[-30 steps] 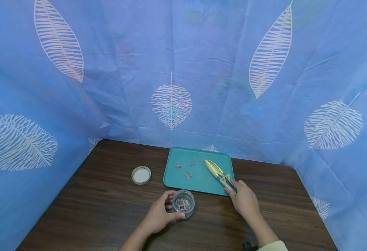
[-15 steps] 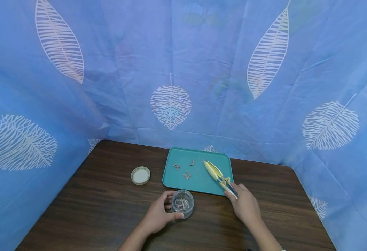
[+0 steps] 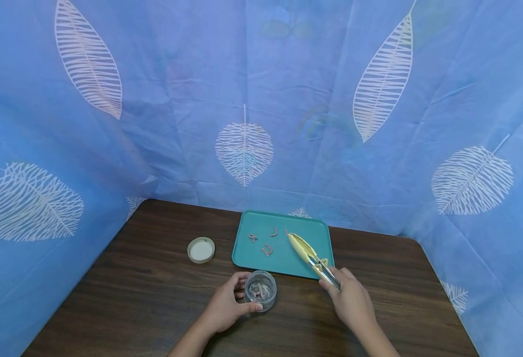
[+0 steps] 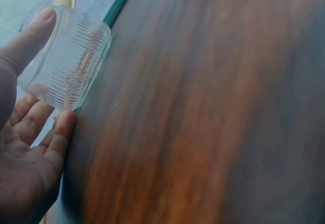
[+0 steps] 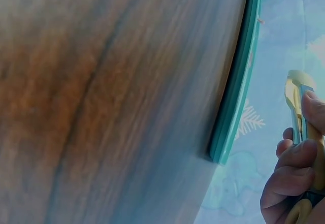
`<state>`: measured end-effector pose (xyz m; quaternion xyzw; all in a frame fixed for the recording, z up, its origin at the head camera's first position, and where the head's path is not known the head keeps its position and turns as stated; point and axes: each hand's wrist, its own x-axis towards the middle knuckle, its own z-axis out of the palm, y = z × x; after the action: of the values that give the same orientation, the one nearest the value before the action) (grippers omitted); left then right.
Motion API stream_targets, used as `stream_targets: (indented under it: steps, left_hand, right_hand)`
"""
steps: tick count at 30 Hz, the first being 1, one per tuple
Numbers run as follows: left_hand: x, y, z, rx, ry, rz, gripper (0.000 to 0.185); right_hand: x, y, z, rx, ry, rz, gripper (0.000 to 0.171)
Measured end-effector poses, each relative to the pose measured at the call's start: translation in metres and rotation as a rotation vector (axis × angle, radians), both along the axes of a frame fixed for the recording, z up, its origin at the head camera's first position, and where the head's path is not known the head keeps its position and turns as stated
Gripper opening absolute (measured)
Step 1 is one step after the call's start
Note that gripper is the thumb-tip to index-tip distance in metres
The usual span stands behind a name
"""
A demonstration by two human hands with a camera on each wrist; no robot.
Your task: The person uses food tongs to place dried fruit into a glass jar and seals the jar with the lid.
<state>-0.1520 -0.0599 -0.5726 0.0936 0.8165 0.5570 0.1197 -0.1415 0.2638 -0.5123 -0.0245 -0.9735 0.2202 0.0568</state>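
Left hand wraps the small clear glass jar on the wooden table; thumb on the near side, fingers curled round the far-left side. Left wrist view confirms it: thumb tip and fingertips on the ribbed glass wall, palm open below. The jar is upright with no lid on, and a few pinkish pieces are visible inside. It sits just off the tray's near edge, at about 7 o'clock from tray centre.

Right hand grips the handle end of the yellow tongs, fingers closed around it. The right wrist view shows curled fingers on the handle. The tongs angle toward 11 o'clock over the teal tray, with the tips near tray centre and apparently together. Can't tell if the tips hold anything.

Three small pinkish pieces lie loose on the tray's left half, at 9–10 o'clock from the tong tips, close by but apart from them.

The white jar lid lies flat on the table at 9 o'clock from the tray, well apart from both hands.

The two hands are apart, with the jar between them and left of centre. A blue leaf-print curtain surrounds the table on the far and side edges.
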Motion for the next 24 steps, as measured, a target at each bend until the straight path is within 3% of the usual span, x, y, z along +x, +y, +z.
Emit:
stream_targets:
  steps: [24]
  left_hand:
    - [-0.001,0.001,0.001,0.004,0.018,0.003,0.080]
  right_hand:
    - [0.038,-0.012,0.005,-0.025,-0.035,-0.013,0.051]
